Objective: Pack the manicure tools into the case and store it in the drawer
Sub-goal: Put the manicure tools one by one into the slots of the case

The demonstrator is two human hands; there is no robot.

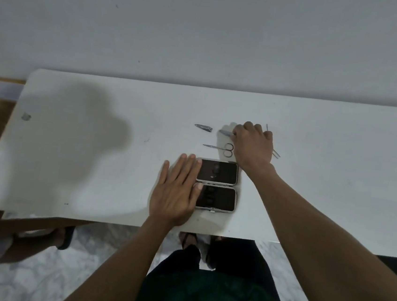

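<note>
The right hand [252,143] is curled, knuckles up, over a slim silver metal tool [226,133] on the table, its fingertips closed around the tool's near end while the pointed tip sticks out to the left. The left hand [176,192] lies flat and spread, palm down, gripping nothing; its fingertips rest on the left edge of the open manicure case [217,185].

From the head camera looking down, that case is a black-lined, silver-rimmed clamshell lying open on the white table [93,163], its two halves one above the other, near the table's front edge. Both halves look dark, and their contents cannot be made out. Just beyond the case lie small silver scissors [219,148], blades pointing left. Farther back and to the left sits a silver nail clipper [203,127]. A thin metal stick [275,152] shows just beside the right hand, partly hidden by it. A grey wall [205,28] rises behind the table, and a large shadow [72,125] falls across the table's left side.
</note>
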